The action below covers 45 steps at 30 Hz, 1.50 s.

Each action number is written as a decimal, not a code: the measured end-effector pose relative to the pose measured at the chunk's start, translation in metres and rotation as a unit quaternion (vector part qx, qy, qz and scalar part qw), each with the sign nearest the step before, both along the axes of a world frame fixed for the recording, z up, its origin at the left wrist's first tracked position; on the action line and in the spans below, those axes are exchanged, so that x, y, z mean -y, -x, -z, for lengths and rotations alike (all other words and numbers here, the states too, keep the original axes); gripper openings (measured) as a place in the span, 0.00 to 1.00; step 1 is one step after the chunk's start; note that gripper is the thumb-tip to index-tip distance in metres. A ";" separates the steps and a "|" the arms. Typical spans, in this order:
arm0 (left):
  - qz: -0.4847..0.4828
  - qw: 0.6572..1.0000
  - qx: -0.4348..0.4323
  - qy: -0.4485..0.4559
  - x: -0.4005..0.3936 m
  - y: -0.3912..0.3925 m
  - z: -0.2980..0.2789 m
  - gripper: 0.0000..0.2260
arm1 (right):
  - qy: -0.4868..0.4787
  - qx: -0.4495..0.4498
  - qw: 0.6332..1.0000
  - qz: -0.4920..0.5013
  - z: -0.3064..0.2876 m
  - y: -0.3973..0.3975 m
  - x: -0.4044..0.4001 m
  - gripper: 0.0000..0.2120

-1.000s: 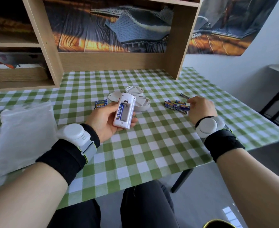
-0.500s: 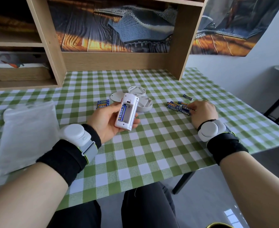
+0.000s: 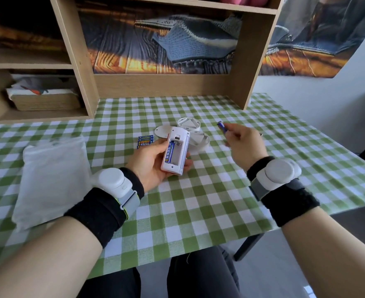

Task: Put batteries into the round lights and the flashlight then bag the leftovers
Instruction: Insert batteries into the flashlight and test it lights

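My left hand grips a white flashlight with its battery bay facing up; one blue battery lies in the left slot and the right slot is bare. My right hand is raised to the right of it and pinches a blue battery between thumb and fingers. Behind the flashlight lie round white lights, one of them partly hidden, and a flat white cover. A pack of blue batteries lies left of them. My right hand hides the pile of loose batteries.
A white plastic bag lies on the green checked tablecloth at the left. A wooden shelf unit stands along the back, with a box in its lower left bay. The table's edge runs close at the right.
My right hand has lifted off the loose battery pile with one battery pinched and moved left toward the flashlight. My left hand holds the flashlight much as before.
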<state>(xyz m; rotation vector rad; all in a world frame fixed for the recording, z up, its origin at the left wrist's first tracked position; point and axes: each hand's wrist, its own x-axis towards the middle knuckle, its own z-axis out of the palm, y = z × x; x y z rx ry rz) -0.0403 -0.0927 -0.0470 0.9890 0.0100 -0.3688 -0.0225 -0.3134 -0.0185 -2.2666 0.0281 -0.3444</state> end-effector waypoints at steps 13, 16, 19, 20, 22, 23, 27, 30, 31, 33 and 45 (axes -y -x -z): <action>-0.022 0.999 0.021 0.027 -0.005 -0.005 0.005 0.19 | -0.133 0.066 0.981 -0.124 0.013 0.008 -0.076 0.09; -0.024 0.999 0.033 0.032 -0.007 -0.007 0.008 0.18 | -0.165 0.099 0.969 -0.157 0.017 0.009 -0.077 0.16; -0.027 0.998 0.032 0.036 -0.008 -0.009 0.009 0.18 | -0.147 0.126 0.966 -0.172 0.016 0.011 -0.076 0.18; -0.028 0.998 0.032 0.036 -0.008 -0.009 0.009 0.17 | -0.147 0.129 0.965 -0.175 0.015 0.012 -0.076 0.17; -0.027 0.998 0.039 0.033 -0.008 -0.009 0.009 0.17 | -0.151 0.128 0.963 -0.181 0.014 0.014 -0.077 0.15; -0.028 0.998 0.043 0.031 -0.008 -0.009 0.009 0.17 | -0.150 0.128 0.963 -0.182 0.014 0.014 -0.078 0.13; -0.028 0.998 0.056 0.013 -0.008 -0.008 0.010 0.17 | -0.140 0.130 0.966 -0.172 0.016 0.015 -0.077 0.12; -0.027 0.998 0.057 0.007 -0.009 -0.009 0.011 0.16 | -0.149 0.125 0.967 -0.164 0.016 0.016 -0.076 0.11; -0.027 0.998 0.057 0.008 -0.009 -0.009 0.011 0.16 | -0.150 0.123 0.967 -0.162 0.016 0.016 -0.077 0.10; -0.027 0.998 0.058 0.015 -0.008 -0.009 0.011 0.16 | -0.160 0.118 0.967 -0.161 0.018 0.015 -0.077 0.08; -0.063 0.995 0.041 0.062 -0.009 -0.012 0.011 0.16 | -0.067 0.119 0.978 -0.156 0.025 0.011 -0.071 0.13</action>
